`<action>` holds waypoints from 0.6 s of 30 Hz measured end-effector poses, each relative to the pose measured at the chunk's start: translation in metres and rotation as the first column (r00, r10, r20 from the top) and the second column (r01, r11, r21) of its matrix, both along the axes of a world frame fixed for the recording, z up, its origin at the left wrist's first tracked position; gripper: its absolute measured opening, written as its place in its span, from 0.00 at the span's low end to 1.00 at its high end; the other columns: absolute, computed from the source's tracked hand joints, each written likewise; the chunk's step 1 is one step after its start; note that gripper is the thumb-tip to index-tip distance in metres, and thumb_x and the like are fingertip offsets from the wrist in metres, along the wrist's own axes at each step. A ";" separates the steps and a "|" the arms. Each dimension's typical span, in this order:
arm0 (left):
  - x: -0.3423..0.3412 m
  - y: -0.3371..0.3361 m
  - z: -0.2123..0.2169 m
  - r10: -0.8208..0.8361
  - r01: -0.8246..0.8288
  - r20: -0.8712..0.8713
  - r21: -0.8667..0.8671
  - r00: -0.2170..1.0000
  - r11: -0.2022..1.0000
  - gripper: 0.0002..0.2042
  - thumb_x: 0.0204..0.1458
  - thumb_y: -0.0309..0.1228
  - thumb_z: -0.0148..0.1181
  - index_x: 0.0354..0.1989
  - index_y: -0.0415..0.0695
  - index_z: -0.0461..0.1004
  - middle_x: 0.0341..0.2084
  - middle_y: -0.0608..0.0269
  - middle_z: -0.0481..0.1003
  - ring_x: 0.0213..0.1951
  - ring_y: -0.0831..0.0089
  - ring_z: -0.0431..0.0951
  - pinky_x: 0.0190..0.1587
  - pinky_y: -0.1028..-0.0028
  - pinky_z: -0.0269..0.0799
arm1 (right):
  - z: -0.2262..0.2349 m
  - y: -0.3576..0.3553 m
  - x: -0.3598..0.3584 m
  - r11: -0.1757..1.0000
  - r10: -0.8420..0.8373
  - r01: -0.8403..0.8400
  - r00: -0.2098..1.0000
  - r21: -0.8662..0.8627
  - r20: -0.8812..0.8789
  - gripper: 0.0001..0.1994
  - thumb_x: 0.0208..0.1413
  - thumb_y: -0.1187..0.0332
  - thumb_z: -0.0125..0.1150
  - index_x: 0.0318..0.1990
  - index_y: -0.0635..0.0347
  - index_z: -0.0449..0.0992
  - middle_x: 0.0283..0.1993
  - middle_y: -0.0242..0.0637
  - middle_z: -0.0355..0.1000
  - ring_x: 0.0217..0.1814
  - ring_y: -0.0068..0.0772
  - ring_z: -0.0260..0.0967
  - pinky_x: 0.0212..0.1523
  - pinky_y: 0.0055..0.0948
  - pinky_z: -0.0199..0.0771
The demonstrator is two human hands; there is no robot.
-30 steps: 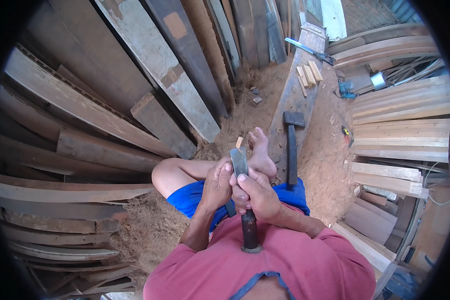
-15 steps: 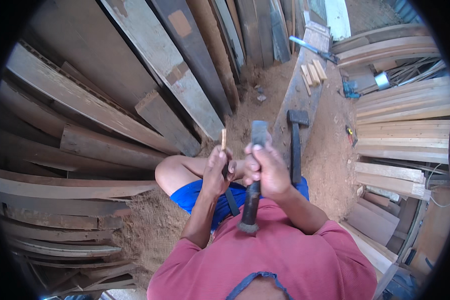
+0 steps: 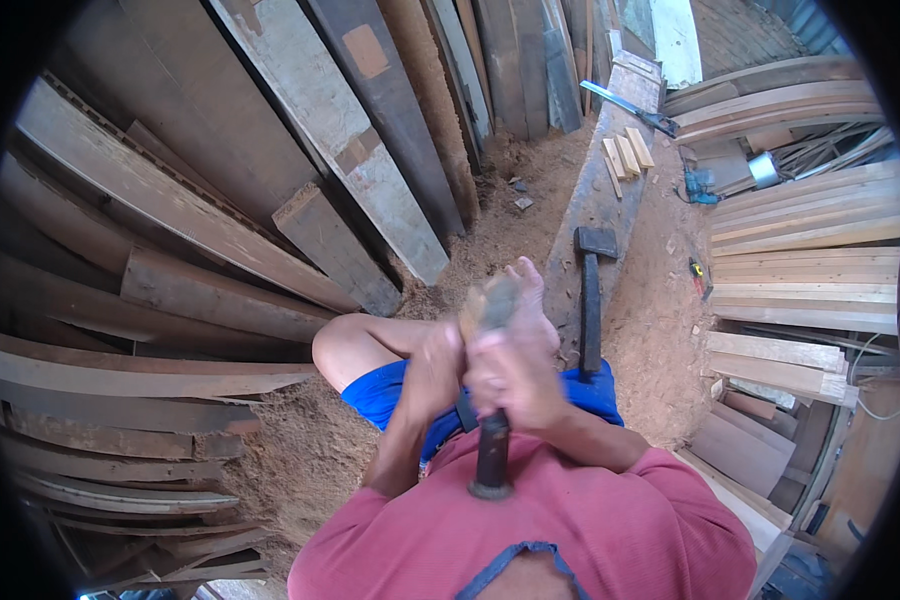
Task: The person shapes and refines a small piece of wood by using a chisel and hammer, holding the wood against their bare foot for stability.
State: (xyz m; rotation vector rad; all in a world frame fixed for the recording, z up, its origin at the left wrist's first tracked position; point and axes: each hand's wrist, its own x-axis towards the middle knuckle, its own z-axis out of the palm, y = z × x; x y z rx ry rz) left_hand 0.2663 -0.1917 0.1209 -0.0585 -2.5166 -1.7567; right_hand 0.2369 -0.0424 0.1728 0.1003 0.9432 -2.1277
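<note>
My right hand (image 3: 518, 378), blurred by motion, grips a chisel (image 3: 492, 455) with its dark round handle pointing toward my chest. Its flat metal blade points away from me. Close against it on the left, my left hand (image 3: 432, 372) is closed on a small strip of wood (image 3: 472, 308), which is smeared beside the blade. Whether blade and wood touch is hard to make out. A dark hammer (image 3: 590, 300) with a square head lies just right of my hands, along a wooden plank (image 3: 560, 240), its handle end by my blue shorts.
Farther up the plank lie several short pale wood pieces (image 3: 627, 155) and a handsaw (image 3: 630, 108). At right are a teal power tool (image 3: 700, 185), a yellow-and-red tool (image 3: 698, 275) and stacked timber (image 3: 810, 260). Old boards (image 3: 370, 150) lean at left; sawdust (image 3: 310, 470) covers the floor.
My hands have come together. The chisel in my right hand has shifted left, and its blade now overlaps the wood strip in my left hand.
</note>
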 end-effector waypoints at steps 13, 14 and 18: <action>-0.015 0.010 -0.012 -0.154 -0.020 0.218 0.633 0.964 0.774 0.19 0.66 0.47 0.40 0.36 0.44 0.70 0.15 0.72 0.63 0.15 0.84 0.57 0.17 0.82 0.51 | -0.007 0.016 -0.059 0.855 0.151 0.230 0.747 0.465 -0.647 0.08 0.60 0.65 0.56 0.39 0.59 0.71 0.22 0.25 0.63 0.23 0.15 0.62 0.30 0.23 0.66; -0.014 0.015 -0.011 -0.158 -0.017 0.220 0.632 0.962 0.775 0.19 0.66 0.47 0.40 0.36 0.44 0.70 0.15 0.72 0.63 0.15 0.84 0.57 0.17 0.82 0.51 | -0.004 0.016 -0.060 0.853 0.172 0.181 0.787 0.489 -0.592 0.07 0.59 0.65 0.57 0.38 0.59 0.72 0.22 0.24 0.64 0.23 0.14 0.63 0.32 0.24 0.67; -0.008 0.017 -0.023 -0.290 -0.077 0.317 0.784 0.903 0.616 0.20 0.67 0.47 0.40 0.40 0.43 0.72 0.15 0.71 0.64 0.15 0.83 0.58 0.18 0.82 0.53 | -0.023 0.032 -0.069 0.817 0.100 0.327 0.731 0.475 -0.675 0.07 0.60 0.65 0.57 0.36 0.59 0.72 0.22 0.24 0.63 0.22 0.13 0.61 0.27 0.22 0.65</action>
